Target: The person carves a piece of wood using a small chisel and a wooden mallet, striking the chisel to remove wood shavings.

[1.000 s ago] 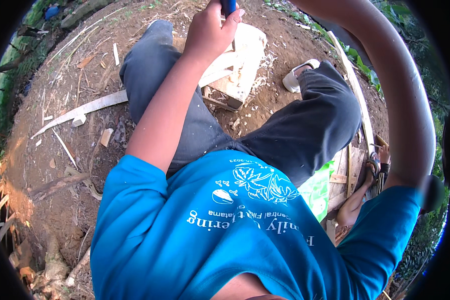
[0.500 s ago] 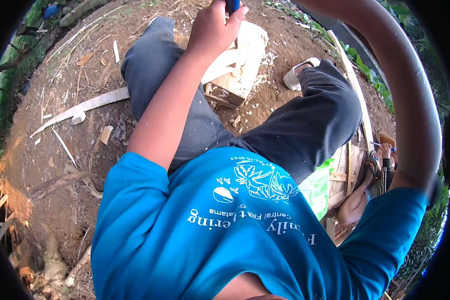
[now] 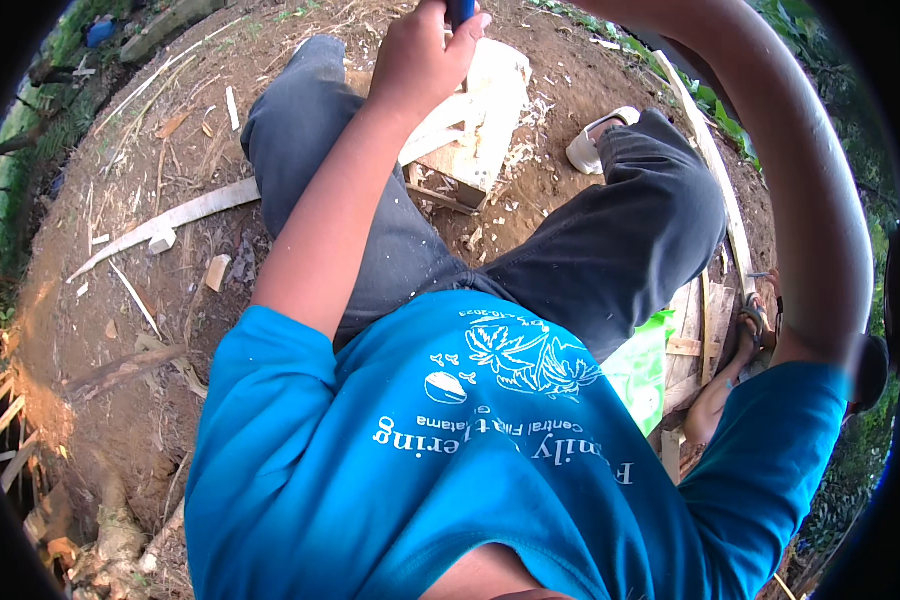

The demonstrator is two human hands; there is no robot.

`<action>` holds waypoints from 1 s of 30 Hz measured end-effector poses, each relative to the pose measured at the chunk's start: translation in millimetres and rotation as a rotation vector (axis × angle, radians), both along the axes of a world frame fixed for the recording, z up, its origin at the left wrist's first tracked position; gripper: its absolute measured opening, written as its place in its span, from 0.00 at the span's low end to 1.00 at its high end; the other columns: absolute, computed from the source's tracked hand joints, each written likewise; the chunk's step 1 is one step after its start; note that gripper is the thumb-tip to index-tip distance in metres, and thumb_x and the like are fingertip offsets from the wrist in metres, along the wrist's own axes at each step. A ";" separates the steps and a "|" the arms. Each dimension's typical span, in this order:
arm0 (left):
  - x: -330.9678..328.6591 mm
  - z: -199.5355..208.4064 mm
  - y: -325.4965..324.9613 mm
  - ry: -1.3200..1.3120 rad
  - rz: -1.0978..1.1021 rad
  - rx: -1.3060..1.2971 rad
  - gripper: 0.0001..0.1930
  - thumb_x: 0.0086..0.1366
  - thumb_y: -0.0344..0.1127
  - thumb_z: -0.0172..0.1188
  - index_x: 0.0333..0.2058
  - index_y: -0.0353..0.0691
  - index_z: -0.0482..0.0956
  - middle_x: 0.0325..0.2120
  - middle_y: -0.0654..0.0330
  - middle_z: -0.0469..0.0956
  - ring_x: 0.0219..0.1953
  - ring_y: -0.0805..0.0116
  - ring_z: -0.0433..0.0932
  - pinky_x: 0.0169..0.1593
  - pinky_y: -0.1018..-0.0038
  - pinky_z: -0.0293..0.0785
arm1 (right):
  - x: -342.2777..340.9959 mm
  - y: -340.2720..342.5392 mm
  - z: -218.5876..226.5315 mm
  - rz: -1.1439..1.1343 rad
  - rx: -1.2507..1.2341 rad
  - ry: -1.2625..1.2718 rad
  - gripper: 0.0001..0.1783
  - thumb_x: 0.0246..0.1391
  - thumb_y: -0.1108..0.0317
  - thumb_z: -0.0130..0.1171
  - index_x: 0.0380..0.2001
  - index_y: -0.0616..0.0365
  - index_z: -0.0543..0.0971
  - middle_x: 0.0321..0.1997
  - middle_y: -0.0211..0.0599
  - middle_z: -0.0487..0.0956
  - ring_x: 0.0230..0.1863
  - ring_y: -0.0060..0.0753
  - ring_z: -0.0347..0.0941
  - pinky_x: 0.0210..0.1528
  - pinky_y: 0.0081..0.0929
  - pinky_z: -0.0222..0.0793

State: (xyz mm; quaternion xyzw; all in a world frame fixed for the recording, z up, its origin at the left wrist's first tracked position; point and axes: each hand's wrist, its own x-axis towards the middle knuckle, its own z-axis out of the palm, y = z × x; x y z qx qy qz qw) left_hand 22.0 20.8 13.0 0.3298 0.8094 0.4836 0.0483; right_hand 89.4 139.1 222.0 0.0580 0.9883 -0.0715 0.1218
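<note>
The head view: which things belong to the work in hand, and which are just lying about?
In the work, it seems:
- blue-handled tool, in the left hand
- pale wood between the legs

Apparently lying about:
- curved strip
- small block

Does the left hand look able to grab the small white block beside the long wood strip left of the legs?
Probably not as things stand: the left hand is wrapped around a blue tool, though nothing covers the block.

Under daylight, the outdoor ground [image 3: 80, 345] is bare brown earth strewn with pale wood scraps [image 3: 161, 241]. Foliage [image 3: 850, 140] borders it on the right, with more greenery [image 3: 65, 135] at far left.
</note>
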 end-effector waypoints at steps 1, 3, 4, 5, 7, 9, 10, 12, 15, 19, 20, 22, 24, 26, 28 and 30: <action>-3.1 0.5 -6.6 -0.013 0.021 -0.042 0.17 0.68 0.42 0.64 0.47 0.36 0.77 0.30 0.45 0.84 0.35 0.45 0.86 0.39 0.55 0.80 | -1.3 -2.2 -13.7 0.015 0.035 0.116 0.24 0.73 0.55 0.46 0.38 0.67 0.79 0.26 0.46 0.78 0.27 0.41 0.74 0.37 0.43 0.70; -2.0 -5.7 -7.7 -0.004 0.013 0.061 0.16 0.68 0.41 0.64 0.47 0.36 0.77 0.29 0.45 0.84 0.34 0.46 0.86 0.39 0.56 0.80 | 6.2 -6.1 2.5 -0.118 -0.095 0.152 0.24 0.73 0.54 0.46 0.38 0.66 0.80 0.26 0.44 0.78 0.28 0.39 0.74 0.37 0.41 0.70; -0.7 -7.8 -6.4 0.001 0.003 0.112 0.15 0.68 0.41 0.63 0.47 0.36 0.77 0.29 0.46 0.84 0.34 0.47 0.86 0.38 0.57 0.81 | 15.6 -2.9 3.2 -0.112 -0.129 0.247 0.24 0.73 0.53 0.46 0.39 0.65 0.80 0.26 0.42 0.77 0.28 0.37 0.74 0.37 0.40 0.70; -2.7 -7.3 -3.4 0.000 -0.009 0.132 0.14 0.69 0.39 0.63 0.45 0.36 0.77 0.28 0.49 0.85 0.33 0.49 0.86 0.37 0.59 0.80 | 25.3 -0.4 2.4 -0.101 -0.165 0.333 0.24 0.73 0.53 0.46 0.39 0.64 0.80 0.26 0.40 0.77 0.28 0.35 0.73 0.37 0.39 0.70; -3.4 -14.1 -1.5 -0.040 0.049 0.110 0.13 0.69 0.39 0.62 0.44 0.35 0.77 0.28 0.49 0.85 0.33 0.51 0.86 0.37 0.59 0.80 | 38.6 10.1 -0.8 -0.077 -0.237 0.414 0.24 0.74 0.52 0.46 0.41 0.63 0.80 0.25 0.35 0.75 0.27 0.31 0.71 0.37 0.37 0.70; -6.2 -18.3 -1.2 -0.109 0.183 0.089 0.12 0.70 0.38 0.61 0.43 0.35 0.75 0.29 0.51 0.84 0.32 0.55 0.86 0.37 0.60 0.80 | 34.9 4.3 5.3 -0.212 -0.250 0.323 0.24 0.74 0.51 0.46 0.41 0.62 0.80 0.24 0.32 0.73 0.26 0.28 0.70 0.36 0.35 0.69; -8.3 -20.1 -1.2 -0.326 0.227 0.191 0.12 0.71 0.37 0.59 0.44 0.35 0.73 0.30 0.54 0.83 0.32 0.60 0.86 0.36 0.63 0.80 | 28.9 0.2 11.0 -0.362 -0.217 0.226 0.24 0.74 0.50 0.46 0.42 0.61 0.80 0.24 0.31 0.73 0.26 0.27 0.70 0.35 0.34 0.69; -34.7 -41.2 -17.0 -0.669 0.165 0.327 0.17 0.74 0.36 0.58 0.53 0.30 0.70 0.52 0.48 0.77 0.44 0.58 0.86 0.50 0.67 0.86 | 32.0 -1.1 14.0 -0.417 -0.239 0.148 0.24 0.74 0.49 0.46 0.42 0.61 0.80 0.24 0.29 0.72 0.26 0.25 0.69 0.34 0.32 0.68; -39.1 -53.5 -9.3 -0.449 0.271 0.313 0.11 0.74 0.36 0.56 0.45 0.33 0.70 0.35 0.54 0.81 0.33 0.64 0.85 0.37 0.68 0.82 | 55.6 21.3 9.6 -0.276 -0.332 0.199 0.24 0.74 0.48 0.46 0.42 0.60 0.80 0.24 0.27 0.72 0.25 0.23 0.68 0.32 0.30 0.66; -12.6 -21.8 -0.5 -0.217 0.204 0.364 0.10 0.74 0.34 0.56 0.46 0.34 0.70 0.29 0.56 0.81 0.30 0.67 0.84 0.34 0.71 0.80 | 75.4 18.8 1.1 -0.235 -0.249 0.311 0.24 0.74 0.48 0.47 0.41 0.59 0.80 0.23 0.26 0.71 0.24 0.23 0.67 0.32 0.29 0.65; -9.5 -19.1 -1.0 -0.097 0.160 0.381 0.10 0.74 0.33 0.56 0.46 0.34 0.70 0.29 0.56 0.81 0.30 0.67 0.84 0.34 0.71 0.80 | 78.0 20.6 -0.2 -0.216 -0.251 0.322 0.25 0.74 0.47 0.47 0.41 0.59 0.80 0.23 0.26 0.71 0.24 0.23 0.67 0.32 0.29 0.65; -8.5 -17.3 -3.2 -0.035 0.092 0.378 0.10 0.73 0.32 0.57 0.48 0.34 0.71 0.30 0.57 0.82 0.31 0.66 0.85 0.34 0.70 0.80 | 79.0 28.4 0.9 -0.202 -0.296 0.304 0.25 0.74 0.47 0.46 0.41 0.59 0.80 0.23 0.26 0.70 0.24 0.23 0.66 0.32 0.29 0.65; -10.6 -18.9 -3.9 0.000 0.056 0.361 0.10 0.73 0.33 0.57 0.48 0.34 0.71 0.30 0.56 0.82 0.30 0.66 0.85 0.34 0.69 0.80 | 77.7 33.1 4.9 -0.231 -0.336 0.253 0.25 0.74 0.47 0.46 0.41 0.58 0.80 0.23 0.26 0.70 0.24 0.23 0.66 0.32 0.29 0.65; -9.4 -20.8 -0.7 0.007 0.064 0.337 0.10 0.73 0.33 0.58 0.48 0.34 0.71 0.30 0.56 0.82 0.30 0.64 0.85 0.35 0.68 0.80 | 75.0 32.1 6.3 -0.269 -0.328 0.222 0.25 0.74 0.47 0.46 0.41 0.58 0.80 0.23 0.26 0.70 0.24 0.22 0.66 0.31 0.29 0.64; -6.7 -21.1 1.4 0.017 0.074 0.306 0.10 0.72 0.33 0.58 0.47 0.35 0.72 0.29 0.55 0.82 0.30 0.63 0.85 0.35 0.67 0.80 | 74.0 31.3 5.8 -0.284 -0.328 0.213 0.25 0.74 0.47 0.46 0.41 0.59 0.79 0.22 0.26 0.70 0.23 0.22 0.66 0.31 0.28 0.64; -2.7 -20.0 -0.3 0.030 0.085 0.267 0.10 0.72 0.33 0.58 0.47 0.35 0.72 0.29 0.54 0.82 0.30 0.62 0.85 0.35 0.66 0.80 | 73.0 30.3 6.6 -0.280 -0.351 0.195 0.25 0.74 0.47 0.46 0.40 0.59 0.79 0.22 0.25 0.70 0.23 0.21 0.65 0.30 0.28 0.64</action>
